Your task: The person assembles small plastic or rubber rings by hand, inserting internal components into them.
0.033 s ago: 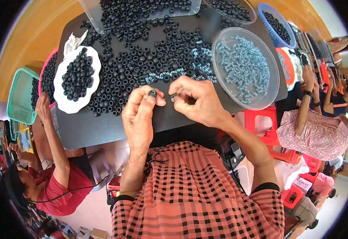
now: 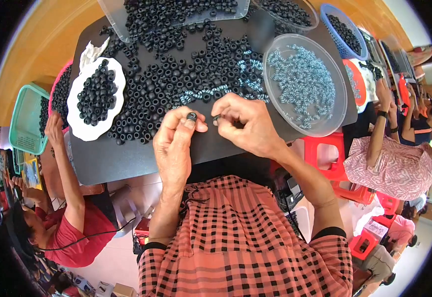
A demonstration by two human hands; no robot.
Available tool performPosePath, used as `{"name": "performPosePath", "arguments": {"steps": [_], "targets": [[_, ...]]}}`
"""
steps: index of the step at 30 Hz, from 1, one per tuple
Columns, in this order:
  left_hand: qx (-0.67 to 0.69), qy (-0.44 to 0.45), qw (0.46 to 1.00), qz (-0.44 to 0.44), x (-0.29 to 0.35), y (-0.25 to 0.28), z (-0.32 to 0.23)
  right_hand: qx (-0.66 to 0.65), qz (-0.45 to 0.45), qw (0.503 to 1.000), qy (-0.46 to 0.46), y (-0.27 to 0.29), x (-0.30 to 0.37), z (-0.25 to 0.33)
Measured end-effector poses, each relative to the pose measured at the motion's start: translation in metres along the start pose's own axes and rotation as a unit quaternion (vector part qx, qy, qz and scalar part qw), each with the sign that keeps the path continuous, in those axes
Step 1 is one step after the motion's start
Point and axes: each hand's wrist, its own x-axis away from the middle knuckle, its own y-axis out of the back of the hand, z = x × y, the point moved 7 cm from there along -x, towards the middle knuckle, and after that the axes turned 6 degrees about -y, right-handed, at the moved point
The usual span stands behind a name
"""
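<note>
Between its thumb and index finger, my left hand pinches a black ring-shaped part, its hole facing up. Close by on the right, my right hand is closed in a pinch on a small dark piece, mostly covered by the fingertips. The hands are a short gap apart over the front of the dark table. Just beyond them lies a wide spread of loose black ring-shaped parts. Small light-blue and dark striped pieces lie along its near right side.
A clear round tub of striped pieces stands right. On the left is a white scalloped plate of black parts. A clear bin stands at the back. Co-workers sit both sides; one hand reaches to a pink-rimmed basket.
Both my hands have shifted very slightly to the right, keeping their pinches. Little else differs.
</note>
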Motion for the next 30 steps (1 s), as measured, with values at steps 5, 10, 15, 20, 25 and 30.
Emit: {"name": "performPosePath", "arguments": {"steps": [5, 10, 15, 20, 25, 30], "targets": [[-0.099, 0.000, 0.995, 0.011, 0.003, -0.010, 0.003, -0.205, -0.023, 0.977, -0.049, 0.007, 0.003, -0.016], [-0.135, 0.001, 0.990, 0.032, 0.007, -0.020, 0.004, -0.243, -0.032, 0.969, -0.011, 0.011, 0.005, -0.008], [-0.156, -0.011, 0.987, 0.040, 0.011, -0.025, 0.006, -0.124, -0.068, 0.988, 0.056, 0.018, 0.006, 0.005], [-0.148, -0.011, 0.988, 0.044, 0.010, -0.026, 0.005, -0.027, -0.080, 0.987, 0.135, 0.020, 0.011, 0.015], [-0.143, 0.006, 0.989, 0.042, 0.010, -0.026, 0.008, -0.090, -0.063, 0.989, 0.101, 0.017, 0.011, 0.006], [-0.129, 0.010, 0.990, 0.049, 0.009, -0.029, 0.005, -0.062, -0.063, 0.988, 0.125, 0.022, 0.012, 0.008]]}}
